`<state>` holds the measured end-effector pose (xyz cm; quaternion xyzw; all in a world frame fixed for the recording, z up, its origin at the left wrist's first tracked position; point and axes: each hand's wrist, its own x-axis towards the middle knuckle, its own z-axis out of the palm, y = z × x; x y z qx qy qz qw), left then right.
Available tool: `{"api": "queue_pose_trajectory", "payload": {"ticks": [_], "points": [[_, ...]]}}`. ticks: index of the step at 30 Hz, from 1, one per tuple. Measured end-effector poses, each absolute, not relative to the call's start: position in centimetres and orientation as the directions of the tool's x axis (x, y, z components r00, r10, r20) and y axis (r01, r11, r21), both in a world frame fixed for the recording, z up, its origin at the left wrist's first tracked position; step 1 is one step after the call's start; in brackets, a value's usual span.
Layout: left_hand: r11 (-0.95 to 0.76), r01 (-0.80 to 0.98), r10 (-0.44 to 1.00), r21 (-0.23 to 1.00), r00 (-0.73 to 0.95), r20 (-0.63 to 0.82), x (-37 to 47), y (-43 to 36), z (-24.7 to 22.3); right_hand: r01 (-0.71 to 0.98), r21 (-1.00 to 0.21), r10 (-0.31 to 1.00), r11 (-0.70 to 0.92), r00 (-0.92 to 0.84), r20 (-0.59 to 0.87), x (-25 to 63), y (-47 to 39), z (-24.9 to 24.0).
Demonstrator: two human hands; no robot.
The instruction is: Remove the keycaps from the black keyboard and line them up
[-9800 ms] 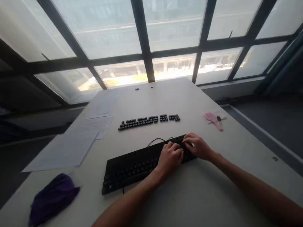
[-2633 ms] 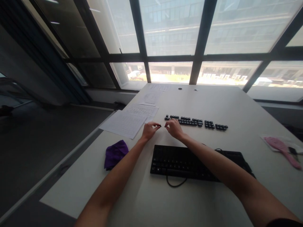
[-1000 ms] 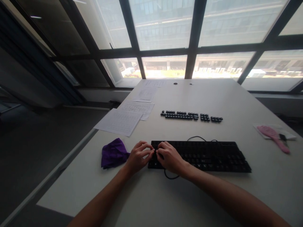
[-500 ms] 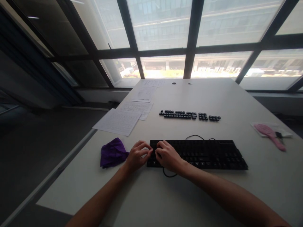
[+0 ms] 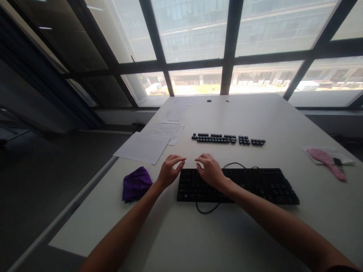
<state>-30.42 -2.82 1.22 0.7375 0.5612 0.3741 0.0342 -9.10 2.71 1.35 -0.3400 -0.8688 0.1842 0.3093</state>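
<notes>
A black keyboard (image 5: 255, 187) lies on the white table in front of me. My left hand (image 5: 171, 170) is raised at its upper left corner, fingers stretched to the right and thumb a little apart from them. Over the keyboard's back edge, my right hand (image 5: 209, 169) has curved fingers, its thumb separated from the forefinger. A small gap lies between the two hands, and I see nothing held in either. Behind the keyboard, loose black keycaps (image 5: 214, 139) are laid out in rows. The right hand and forearm hide part of the keys.
A crumpled purple cloth (image 5: 137, 184) lies left of the keyboard. Papers (image 5: 144, 146) spread along the table's left edge. On the right, a pink hairbrush (image 5: 326, 162) rests on a clear bag beside a small dark item. The keyboard's cable (image 5: 208, 212) loops out in front.
Both hands have lifted off the keyboard's left end and moved farther back. They have parted slightly, and their fingers have loosened. The view has shifted a little.
</notes>
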Motion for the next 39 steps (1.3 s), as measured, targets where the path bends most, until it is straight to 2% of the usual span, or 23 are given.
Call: {"api": "queue_pose_trajectory", "payload": {"ticks": [4,9,15,21,26,30,32,34,39], "points": [[-0.327,0.855,0.865,0.403,0.099,0.493,-30.2,3.9,1.5,0.693,-0.403,0.801,0.598,-0.494,0.338,-9.3,9.4,1.6],[-0.230,0.923,0.903,0.309,0.084,0.422,-29.1,10.5,0.2,0.774,-0.230,0.801,0.590,-0.525,0.289,-10.6,14.1,1.0],[-0.190,0.955,0.923,0.227,0.095,0.373,-28.1,13.2,-1.3,0.768,-0.193,0.784,0.611,-0.552,0.283,-11.9,15.5,-0.2],[-0.254,0.928,0.902,0.273,0.125,0.414,-28.3,12.9,-1.6,0.748,-0.181,0.763,0.638,-0.582,0.281,-12.1,15.4,-0.5],[-0.309,0.883,0.907,0.353,0.163,0.388,-28.2,12.3,-1.3,0.712,-0.216,0.741,0.669,-0.612,0.276,-12.2,14.9,-0.2],[-0.282,0.884,0.908,0.372,0.121,0.401,-28.2,10.9,-0.5,0.711,-0.239,0.749,0.661,-0.604,0.273,-12.1,14.3,0.3],[-0.273,0.865,0.904,0.420,0.081,0.420,-28.3,9.2,0.2,0.706,-0.262,0.751,0.658,-0.594,0.288,-11.5,13.3,0.6],[-0.289,0.820,0.899,0.494,0.054,0.435,-28.3,6.6,0.9,0.662,-0.337,0.743,0.669,-0.588,0.319,-10.7,11.5,0.9],[-0.343,0.678,0.916,0.650,0.090,0.390,-28.2,-1.3,1.9,0.427,-0.575,0.690,0.698,-0.618,0.378,-7.9,4.7,1.3]]}}
